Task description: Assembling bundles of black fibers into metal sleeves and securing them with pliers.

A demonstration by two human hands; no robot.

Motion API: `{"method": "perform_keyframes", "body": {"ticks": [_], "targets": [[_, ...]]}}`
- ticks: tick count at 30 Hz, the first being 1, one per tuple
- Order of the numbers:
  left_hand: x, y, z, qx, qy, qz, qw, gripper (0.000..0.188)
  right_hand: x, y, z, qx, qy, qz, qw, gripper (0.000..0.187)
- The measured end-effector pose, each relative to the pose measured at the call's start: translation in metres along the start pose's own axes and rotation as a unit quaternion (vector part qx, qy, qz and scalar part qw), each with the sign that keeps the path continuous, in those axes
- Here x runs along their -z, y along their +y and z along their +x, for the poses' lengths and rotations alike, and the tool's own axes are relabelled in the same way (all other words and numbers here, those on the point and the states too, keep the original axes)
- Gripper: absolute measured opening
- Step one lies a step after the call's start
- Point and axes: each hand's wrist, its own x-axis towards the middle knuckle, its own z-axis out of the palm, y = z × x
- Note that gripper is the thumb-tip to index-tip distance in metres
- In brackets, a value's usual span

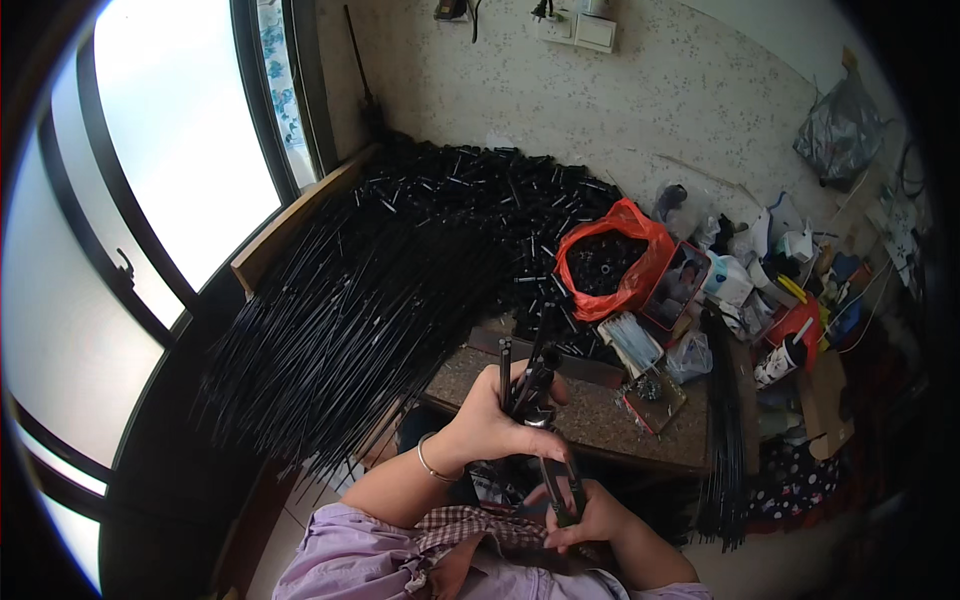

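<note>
In front of my body, my left hand [495, 415] is closed around a small bunch of short black tubes [507, 365] that stick up past the fingers. Lower and to the right, my right hand [595, 515] grips the dark handles of a pair of pliers [560, 490]. The pliers' shiny metal head [540, 415] is up against the left hand, by the lower ends of the tubes. Its jaws are partly hidden, so what they touch is unclear.
A heap of black tubular pieces [480, 185] covers the table's far side, with long thin black rods [330, 310] at left. A red plastic bag [655, 235] holds small black parts. Open boxes [632, 340], a patterned cup [780, 362] and more rods [722, 450] lie right.
</note>
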Motion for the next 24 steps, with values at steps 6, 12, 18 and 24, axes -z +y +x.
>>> {"method": "perform_keyframes", "body": {"ticks": [6, 12, 18, 24], "targets": [[0.016, 0.003, -0.004, -0.002, 0.027, 0.101, 0.995, 0.052, -0.004, -0.008, -0.011, 0.154, 0.264, -0.167, 0.937, 0.033], [0.011, -0.009, 0.006, -0.016, -0.020, 0.068, 0.997, 0.052, 0.010, 0.015, -0.009, -0.007, -0.047, 0.245, 0.968, 0.043], [0.015, -0.009, 0.001, 0.010, 0.010, 0.063, 0.998, 0.046, 0.016, 0.005, 0.008, 0.232, 0.314, -0.363, 0.846, 0.050], [0.010, -0.005, 0.004, -0.010, 0.026, 0.010, 1.000, 0.045, -0.016, 0.017, 0.009, 0.104, 0.237, -0.120, 0.958, 0.016]]}}
